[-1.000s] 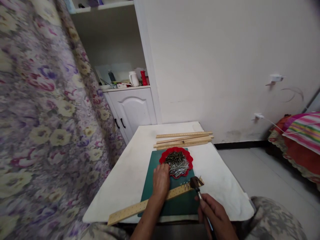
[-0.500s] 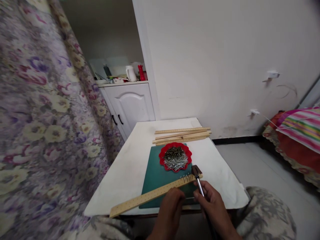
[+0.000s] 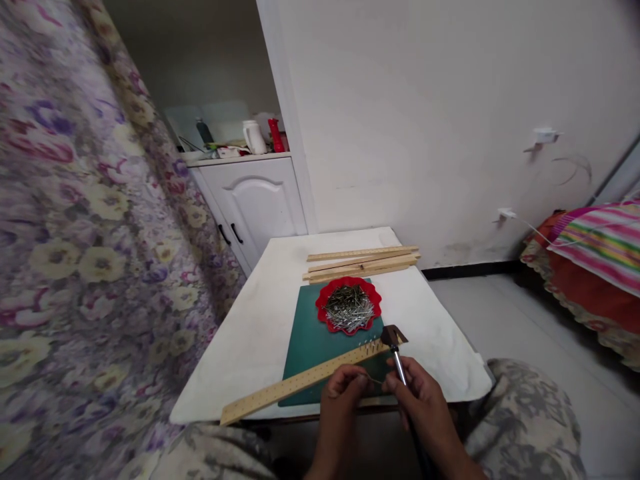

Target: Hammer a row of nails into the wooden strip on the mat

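Observation:
My right hand (image 3: 419, 390) is closed round a claw hammer (image 3: 399, 363), its metal neck rising between the fingers and its dark head over the strip's right end. My left hand (image 3: 343, 393) is pinched just left of it, at the near edge of the green mat (image 3: 305, 327). Between the two sets of fingertips runs a thin, slightly curved strand (image 3: 375, 381), too fine to name. Beyond my hands a wooden strip (image 3: 295, 383) with rows of small marks lies slantwise. Several nails (image 3: 371, 346) stand in its right part.
A red scalloped dish (image 3: 321, 313) full of loose nails sits on the mat. Several more wooden strips (image 3: 360, 264) lie farther back on the white-covered table (image 3: 240, 347). A floral curtain (image 3: 115, 267) hangs at the left, and a wall (image 3: 410, 133) stands behind the table.
My left hand has turned so its thumb and fingertips show in a pinch. The strand looked straighter and paler before; now it curves. The hammer head has tilted slightly. The view has shifted a little.

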Motion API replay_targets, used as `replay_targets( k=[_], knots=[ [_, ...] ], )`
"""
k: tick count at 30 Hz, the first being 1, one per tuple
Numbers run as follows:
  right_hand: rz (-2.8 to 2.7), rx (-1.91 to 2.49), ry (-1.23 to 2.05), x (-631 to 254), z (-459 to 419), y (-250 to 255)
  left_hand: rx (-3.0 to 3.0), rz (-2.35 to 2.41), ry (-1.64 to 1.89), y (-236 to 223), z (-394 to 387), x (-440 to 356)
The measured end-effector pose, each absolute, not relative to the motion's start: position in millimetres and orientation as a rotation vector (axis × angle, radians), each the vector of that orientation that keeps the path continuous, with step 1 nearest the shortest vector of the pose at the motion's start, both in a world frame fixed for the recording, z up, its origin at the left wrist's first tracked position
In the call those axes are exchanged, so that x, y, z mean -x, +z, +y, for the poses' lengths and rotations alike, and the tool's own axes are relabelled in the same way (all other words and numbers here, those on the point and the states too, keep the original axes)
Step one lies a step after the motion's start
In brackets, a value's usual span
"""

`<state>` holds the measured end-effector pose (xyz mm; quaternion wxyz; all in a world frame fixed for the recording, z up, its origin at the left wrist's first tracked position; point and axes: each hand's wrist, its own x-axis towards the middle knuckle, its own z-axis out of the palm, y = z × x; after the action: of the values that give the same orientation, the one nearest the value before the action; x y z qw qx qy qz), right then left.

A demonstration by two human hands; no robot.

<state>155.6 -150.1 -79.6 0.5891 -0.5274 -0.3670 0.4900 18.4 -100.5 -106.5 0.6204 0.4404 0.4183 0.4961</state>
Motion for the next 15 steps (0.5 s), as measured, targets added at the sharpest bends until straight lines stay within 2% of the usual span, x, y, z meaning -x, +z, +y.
replay_targets(
  k=[7, 15],
  knots=[
    [-0.811, 1.247, 1.141, -163.9, -155.8, -78.7, -1.74, 1.249, 1.176, -102.5, -63.2, -7.8],
    [-0.845, 1.247, 1.149, -165.3, -153.9, -82.8, -1.94, 1.297, 1.081, -109.8, -60.1, -16.9]
  ],
)
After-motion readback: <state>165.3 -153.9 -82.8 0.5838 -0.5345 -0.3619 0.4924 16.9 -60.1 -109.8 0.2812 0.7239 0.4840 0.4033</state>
